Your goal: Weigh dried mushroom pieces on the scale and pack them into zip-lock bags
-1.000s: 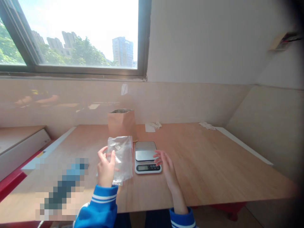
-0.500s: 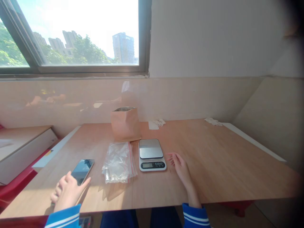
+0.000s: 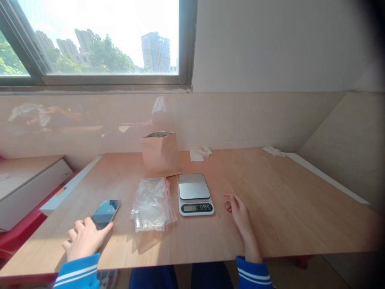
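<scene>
At the left of the table, my left hand [image 3: 87, 239] straddles the near end of a dark-screened smartphone [image 3: 105, 214], thumb at one edge and index finger at the other. Its other fingers spread out to the left. My right hand [image 3: 237, 207] rests on the wood with loosely curled, slightly parted fingers and nothing in it. Just left of it stands a white kitchen scale [image 3: 194, 188] with a bare steel plate and a small display. Between scale and phone lies a stack of clear zip bags [image 3: 152, 204] with red seal lines.
Behind the bags, an open-topped brown paper bag [image 3: 161, 155] stands upright; its contents are hard to make out. Crumpled white tissue [image 3: 205, 152] lies near the wall beside a white card [image 3: 196, 155]. More tissue [image 3: 273, 151] is at the back right. A window [image 3: 99, 40] is above.
The view has shifted slightly. My right hand has moved a little to the right, away from the scale, and its fingers curl more. My left hand stays at the smartphone, its fingers somewhat more spread.
</scene>
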The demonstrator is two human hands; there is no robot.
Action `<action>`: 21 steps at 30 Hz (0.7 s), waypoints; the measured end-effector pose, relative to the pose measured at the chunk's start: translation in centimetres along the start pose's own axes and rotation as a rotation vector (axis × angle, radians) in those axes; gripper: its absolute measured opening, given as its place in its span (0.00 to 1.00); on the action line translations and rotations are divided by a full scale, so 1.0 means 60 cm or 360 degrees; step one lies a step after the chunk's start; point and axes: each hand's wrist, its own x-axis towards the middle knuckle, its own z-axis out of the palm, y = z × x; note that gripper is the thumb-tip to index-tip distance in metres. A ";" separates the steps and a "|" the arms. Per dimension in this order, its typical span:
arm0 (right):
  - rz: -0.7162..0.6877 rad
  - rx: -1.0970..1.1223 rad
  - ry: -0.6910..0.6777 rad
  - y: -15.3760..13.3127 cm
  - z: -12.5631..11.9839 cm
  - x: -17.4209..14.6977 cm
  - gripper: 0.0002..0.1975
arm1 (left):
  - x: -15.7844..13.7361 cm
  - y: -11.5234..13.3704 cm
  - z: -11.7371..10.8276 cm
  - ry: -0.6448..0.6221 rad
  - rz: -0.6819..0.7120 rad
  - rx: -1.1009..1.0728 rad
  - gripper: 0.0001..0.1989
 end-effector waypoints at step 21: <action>0.0046 -0.0071 -0.0085 0.024 -0.007 0.004 0.26 | -0.032 -0.021 0.005 -0.0106 0.0054 -0.0081 0.39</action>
